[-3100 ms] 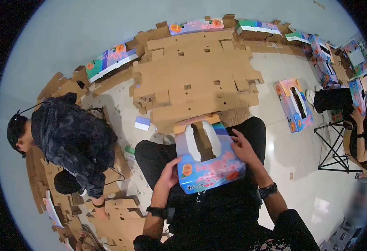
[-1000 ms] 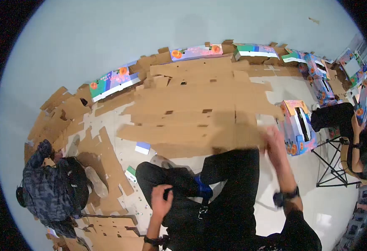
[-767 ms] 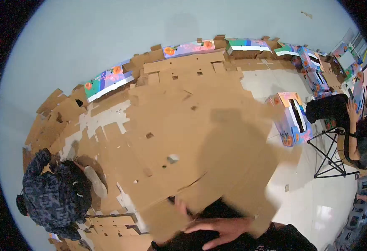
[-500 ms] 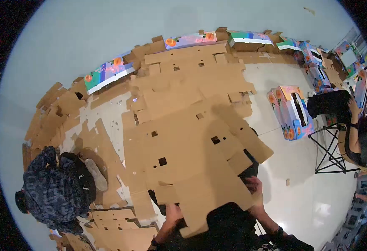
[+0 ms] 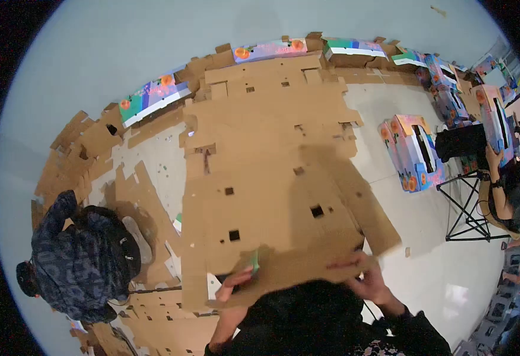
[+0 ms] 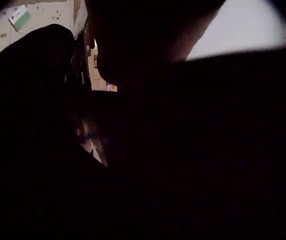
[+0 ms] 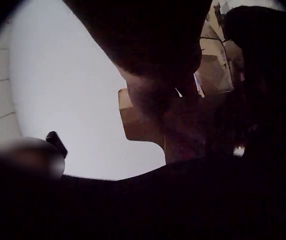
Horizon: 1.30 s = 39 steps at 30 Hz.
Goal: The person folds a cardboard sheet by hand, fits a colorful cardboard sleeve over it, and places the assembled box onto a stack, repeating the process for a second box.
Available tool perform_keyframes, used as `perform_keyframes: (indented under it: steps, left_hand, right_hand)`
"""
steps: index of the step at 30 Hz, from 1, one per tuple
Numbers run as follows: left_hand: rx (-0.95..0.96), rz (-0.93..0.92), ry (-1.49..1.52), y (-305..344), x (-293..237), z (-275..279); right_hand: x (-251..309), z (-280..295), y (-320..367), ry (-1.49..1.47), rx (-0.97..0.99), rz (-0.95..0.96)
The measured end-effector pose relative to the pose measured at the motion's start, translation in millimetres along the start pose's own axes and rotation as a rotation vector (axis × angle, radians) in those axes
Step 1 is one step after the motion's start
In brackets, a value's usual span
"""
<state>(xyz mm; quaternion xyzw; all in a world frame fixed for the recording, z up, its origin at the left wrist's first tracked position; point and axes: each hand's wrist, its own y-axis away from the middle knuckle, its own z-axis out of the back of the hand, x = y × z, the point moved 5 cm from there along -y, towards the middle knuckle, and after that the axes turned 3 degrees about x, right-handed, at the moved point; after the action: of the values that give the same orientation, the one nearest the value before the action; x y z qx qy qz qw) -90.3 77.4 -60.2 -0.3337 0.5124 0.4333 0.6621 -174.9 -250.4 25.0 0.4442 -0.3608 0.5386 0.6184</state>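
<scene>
In the head view a large flat cardboard box blank (image 5: pixel 272 222) lies over my lap, plain brown side up, with several square cut-outs. At its near left corner my left hand (image 5: pixel 233 293) grips the edge, its fingers beside a green sliver (image 5: pixel 255 261) of printed card. My right hand (image 5: pixel 369 280) holds the near right edge, fingers reaching in over the brown face, slightly blurred. The near panel tilts up toward me. Both wrist views are mostly dark; the right one shows a brown cardboard flap (image 7: pixel 135 120) beside the hand.
Stacked flat cardboard (image 5: pixel 266 118) stretches ahead to the wall. Two folded printed boxes (image 5: pixel 414 154) stand on the right floor. A person in dark clothes (image 5: pixel 85 261) crouches at left; another (image 5: pixel 506 190) sits at right holding a box, near a black folding frame (image 5: pixel 473 207).
A folded printed box left my lap and now stands at right beside another. A flat blank was brought onto my lap and turned; both hands have moved along its near edge, raising the near panel.
</scene>
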Motion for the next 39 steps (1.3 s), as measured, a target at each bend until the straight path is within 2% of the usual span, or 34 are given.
perform_keyframes:
  steps: [2, 4, 5, 7, 9, 11, 12, 13, 14, 15, 17, 18, 21, 23, 24, 27, 28, 30, 32, 33, 34, 35, 36, 39]
  left_hand:
    - [0.028, 0.194, 0.088, 27, -9, 5]
    - [0.036, 0.368, 0.137, 45, -24, 8]
    - [0.039, 0.341, 0.099, 56, -27, 19]
    - [0.041, 0.278, 0.024, 75, -22, 63]
    - [-0.149, 0.249, -0.138, 72, -17, 112]
    - [-0.202, 0.366, -0.495, 48, -15, 143]
    - [-0.18, 0.52, -0.365, 31, -7, 143]
    - [-0.158, 0.674, -0.232, 15, 0, 139]
    - [-0.135, 0.825, -0.096, 12, 7, 137]
    - [-0.038, 0.844, 0.009, 10, 22, 134]
    - [0.152, 0.875, 0.217, 11, 57, 130]
    - [0.126, 0.84, 0.323, 14, 53, 128]
    - [0.057, 0.768, 0.587, 22, 34, 112]
    - [0.021, 0.764, 0.695, 27, 23, 91]
    - [0.074, 0.626, 0.973, 14, -5, 68]
    - [0.167, 0.42, 0.6, 9, -5, 47]
    - [0.07, 0.54, 0.527, 3, -14, 41]
    - [0.034, 0.512, 0.117, -6, -13, 33]
    - [-0.055, 0.181, -0.255, -18, -9, 28]
    - [-0.039, 0.046, -0.371, -26, -15, 23]
    - [-0.024, -0.089, -0.483, -37, -23, 16]
    - [-0.009, -0.227, -0.594, -44, -29, 9]
    - [0.054, -0.265, -0.569, -52, -30, 8]
    - [0.576, -0.304, -0.528, -66, -33, -5]
  right_hand:
    - [12, 1, 31, -0.199, 0.014, -0.063]
    - [21, 10, 50, 0.016, -0.014, -0.205]
    - [20, 14, 61, 0.124, -0.027, -0.278]
    - [-9, 41, 94, 0.523, -0.348, -0.042]
    - [-32, 75, 87, 0.636, -0.535, -0.149]
    - [-80, 96, 86, 0.255, -0.512, -0.411]
    - [-103, 103, 88, 0.06, -0.498, -0.535]
    - [-120, 104, 85, -0.229, -0.378, -0.547]
    - [-132, 101, 79, -0.38, -0.282, -0.543]
    - [-139, 99, 74, -0.529, -0.186, -0.534]
    - [-129, 90, 57, -0.651, -0.141, -0.44]
    - [-123, 81, 50, -0.714, -0.118, -0.394]
    - [-95, 65, 45, -0.98, -0.148, -0.44]
    - [-77, 54, 32, -0.804, -0.093, -0.414]
    - [-70, 48, 27, -0.716, -0.067, -0.401]
    - [-66, 33, 15, -0.607, -0.149, -0.315]
    - [-62, 33, 9, -0.338, -0.16, -0.279]
    - [-51, 30, -1, 0.195, -0.183, -0.2]
    - [-45, 23, -12, 0.393, -0.235, -0.012]
    - [-44, 18, -14, 0.489, -0.263, 0.078]
    - [-46, 16, -20, 0.602, -0.211, 0.136]
    - [-44, 18, -25, 0.581, -0.148, 0.204]
    - [-40, 21, -30, 0.56, -0.088, 0.271]
    - [-45, 18, -39, 0.573, 0.214, 0.352]
